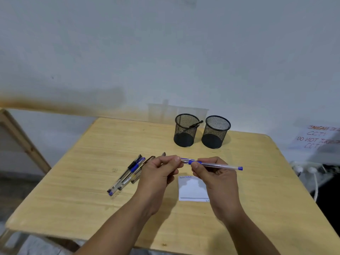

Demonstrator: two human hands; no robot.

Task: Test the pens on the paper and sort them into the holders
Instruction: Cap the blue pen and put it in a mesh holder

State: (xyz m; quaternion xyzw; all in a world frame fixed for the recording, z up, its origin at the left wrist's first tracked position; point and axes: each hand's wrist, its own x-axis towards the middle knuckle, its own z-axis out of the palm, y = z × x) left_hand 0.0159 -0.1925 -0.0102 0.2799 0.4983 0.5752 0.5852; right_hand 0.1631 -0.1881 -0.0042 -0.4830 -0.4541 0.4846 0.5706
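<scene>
I hold a clear pen with blue ends (219, 166) level above the table. My right hand (213, 173) grips its barrel near the blue grip. My left hand (160, 172) pinches the cap end. Below my hands lies a white paper pad (192, 191) with a line of blue scribble along its top edge. A pile of several pens (127, 174), blue and black, lies left of my left hand. Two black mesh holders stand at the back: the left holder (185, 130) has one dark pen (196, 124) leaning in it, the right holder (215, 132) looks empty.
The light wooden table (82, 190) stands against a pale wall. A wooden frame (22, 142) leans at the left. At the right are a handwritten sign (318, 138) and white plugs with cables (309, 172) beyond the table edge.
</scene>
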